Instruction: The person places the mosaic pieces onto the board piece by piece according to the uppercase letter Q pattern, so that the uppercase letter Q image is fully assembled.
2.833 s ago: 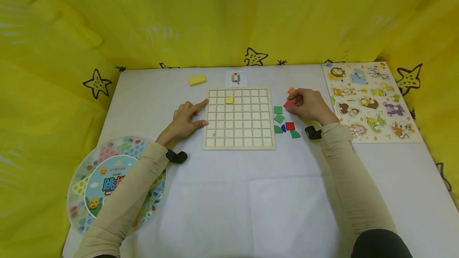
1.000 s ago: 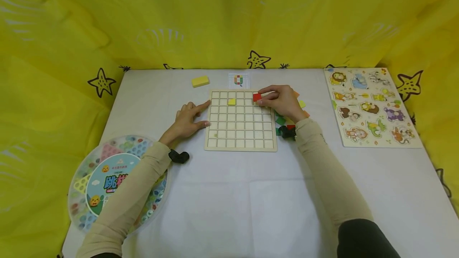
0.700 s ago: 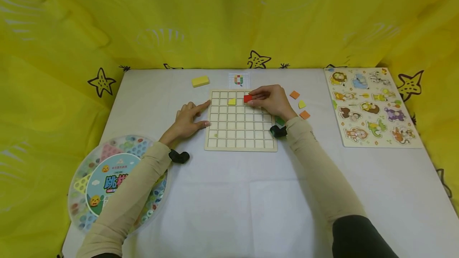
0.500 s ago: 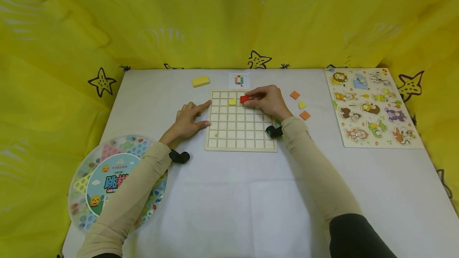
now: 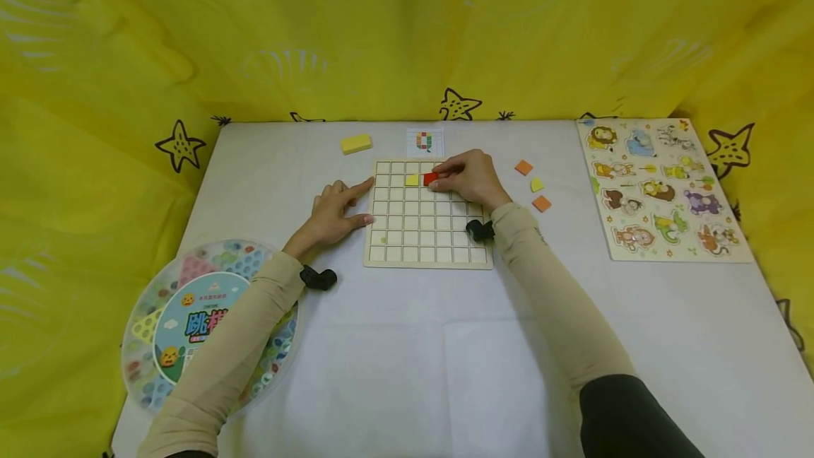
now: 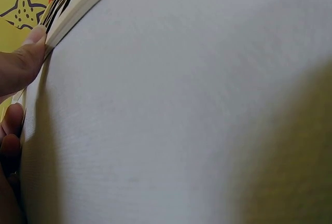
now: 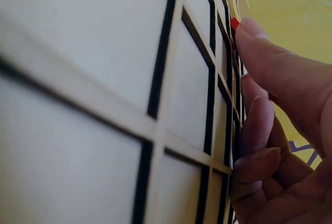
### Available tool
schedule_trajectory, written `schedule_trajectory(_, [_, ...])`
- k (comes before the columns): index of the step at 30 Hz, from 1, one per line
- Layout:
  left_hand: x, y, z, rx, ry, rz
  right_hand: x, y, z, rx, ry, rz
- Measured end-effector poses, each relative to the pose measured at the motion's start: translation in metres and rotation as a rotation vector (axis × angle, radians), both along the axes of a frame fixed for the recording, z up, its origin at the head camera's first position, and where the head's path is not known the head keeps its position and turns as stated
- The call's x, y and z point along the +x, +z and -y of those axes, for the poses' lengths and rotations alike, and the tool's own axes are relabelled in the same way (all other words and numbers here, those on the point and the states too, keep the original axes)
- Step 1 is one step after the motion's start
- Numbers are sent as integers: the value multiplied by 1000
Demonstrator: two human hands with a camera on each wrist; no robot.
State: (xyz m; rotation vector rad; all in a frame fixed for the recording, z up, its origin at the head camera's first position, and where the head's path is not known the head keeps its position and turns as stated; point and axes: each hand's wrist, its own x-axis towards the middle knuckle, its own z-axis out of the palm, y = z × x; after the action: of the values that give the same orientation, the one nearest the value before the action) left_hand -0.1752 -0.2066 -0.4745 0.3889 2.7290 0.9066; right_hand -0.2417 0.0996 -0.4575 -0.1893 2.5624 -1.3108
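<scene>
A wooden grid board (image 5: 427, 260) lies in the middle of the table. In its second row sits a yellow tile (image 5: 412, 180). Just right of that tile, my right hand (image 5: 473, 179) pinches a red square tile (image 5: 429, 179) at the board's surface. The right wrist view shows only a sliver of the red tile (image 7: 235, 24) at the thumb tip. My left hand (image 5: 329, 214) touches the board's left edge with index finger and thumb extended, its other fingers bent. The left wrist view shows that thumb against the board's side.
Orange tiles (image 5: 542, 203) and a yellow quarter-round tile (image 5: 537, 184) lie right of the board. A printed pattern card (image 5: 435, 134) and a yellow block (image 5: 356, 144) stand behind it. An animal puzzle board (image 5: 636, 256) lies far right; a round game box (image 5: 136, 345) is under the left forearm.
My right hand has carried the red tile leftward from the loose pieces onto the board, beside the yellow tile. The left hand has stayed at the board's left edge.
</scene>
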Motion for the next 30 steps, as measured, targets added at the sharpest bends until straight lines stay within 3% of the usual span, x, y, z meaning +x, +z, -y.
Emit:
schedule_trajectory(9, [0, -1, 1, 0, -4, -4, -2, 0, 3, 51, 36, -35])
schedule_trajectory(30, [1, 1, 0, -8, -6, 2, 0, -1, 2, -6, 25, -9])
